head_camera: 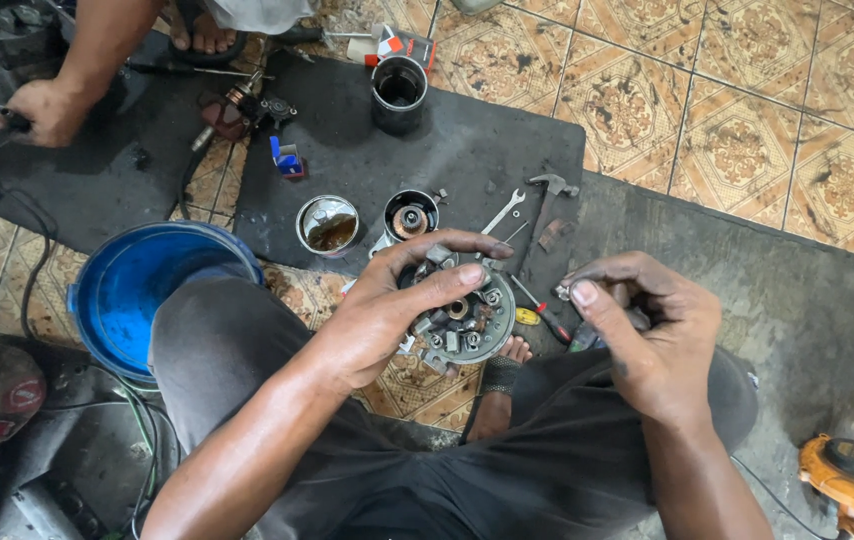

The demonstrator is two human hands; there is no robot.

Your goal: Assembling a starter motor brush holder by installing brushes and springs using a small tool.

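Dark-trousered knees framed the left hand, fingers curled over a round grey metal motor end plate above the patterned tile floor. It looked heavy, stiff, greasy; best gripped by its rim. Right hand pinched a small silvery metal part. A black rubber mat lay beyond.

Floor: patterned tiles; dark mat on it | On mat: black cylinder; open tin; small motor housing; spanner; hammer | Beside mat: blue bucket
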